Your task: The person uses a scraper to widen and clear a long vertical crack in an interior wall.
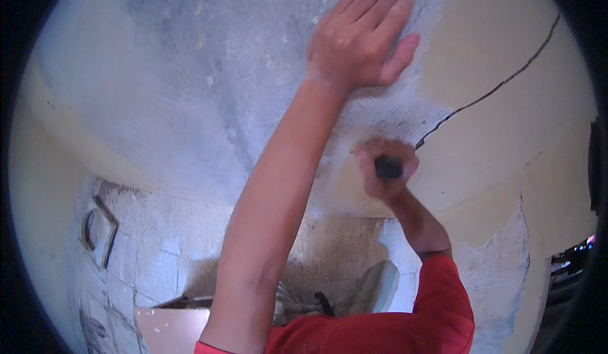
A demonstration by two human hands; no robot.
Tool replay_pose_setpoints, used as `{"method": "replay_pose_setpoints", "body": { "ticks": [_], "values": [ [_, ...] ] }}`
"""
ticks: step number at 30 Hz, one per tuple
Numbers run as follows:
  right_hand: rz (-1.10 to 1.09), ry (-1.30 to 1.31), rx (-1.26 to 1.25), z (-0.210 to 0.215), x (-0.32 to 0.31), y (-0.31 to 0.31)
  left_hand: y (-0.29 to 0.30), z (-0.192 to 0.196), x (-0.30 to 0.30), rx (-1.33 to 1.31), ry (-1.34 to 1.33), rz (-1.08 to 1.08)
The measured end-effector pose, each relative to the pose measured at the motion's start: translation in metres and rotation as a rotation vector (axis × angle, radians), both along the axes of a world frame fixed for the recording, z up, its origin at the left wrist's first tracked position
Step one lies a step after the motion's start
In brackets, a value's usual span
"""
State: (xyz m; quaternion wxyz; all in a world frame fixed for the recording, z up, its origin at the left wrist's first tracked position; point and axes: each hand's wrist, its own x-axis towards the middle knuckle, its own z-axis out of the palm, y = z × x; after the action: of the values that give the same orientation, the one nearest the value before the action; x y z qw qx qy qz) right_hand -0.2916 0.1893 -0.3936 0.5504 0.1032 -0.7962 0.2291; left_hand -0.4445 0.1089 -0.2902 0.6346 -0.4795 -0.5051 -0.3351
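Observation:
My left hand (361,37) lies flat on the wall (190,69), fingers stretched out and thumb apart, holding nothing. It rests on a grey-white patch where the yellowish paint is gone. Lower and to the right, my right hand (372,180) is closed round a tool with a black handle (388,167), seen end-on. The tool's working end is hidden behind the hand, so its kind does not show. That hand is slightly blurred and works at the edge of the remaining yellowish paint (481,145). A dark jagged crack (491,93) runs from beside it to the upper right.
Below the wall is a dusty tiled floor (152,265). A small angular frame with a round opening (99,233) is at the left. A pale pink flat-topped object (171,328) stands at my lower left. Dark items (570,278) show at the far right.

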Motion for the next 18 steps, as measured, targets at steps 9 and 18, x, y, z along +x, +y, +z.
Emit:
{"method": "replay_pose_setpoints", "body": {
  "ticks": [9, 18],
  "values": [
    [0.110, 0.117, 0.145, -0.033, 0.031, -0.003, -0.009, 0.000, 0.021, 0.061, 0.070, 0.012],
    [0.312, -0.467, -0.347, -0.183, 0.172, -0.034, -0.041, 0.012, 0.055, 0.010, -0.010, 0.107]
  ]
}}
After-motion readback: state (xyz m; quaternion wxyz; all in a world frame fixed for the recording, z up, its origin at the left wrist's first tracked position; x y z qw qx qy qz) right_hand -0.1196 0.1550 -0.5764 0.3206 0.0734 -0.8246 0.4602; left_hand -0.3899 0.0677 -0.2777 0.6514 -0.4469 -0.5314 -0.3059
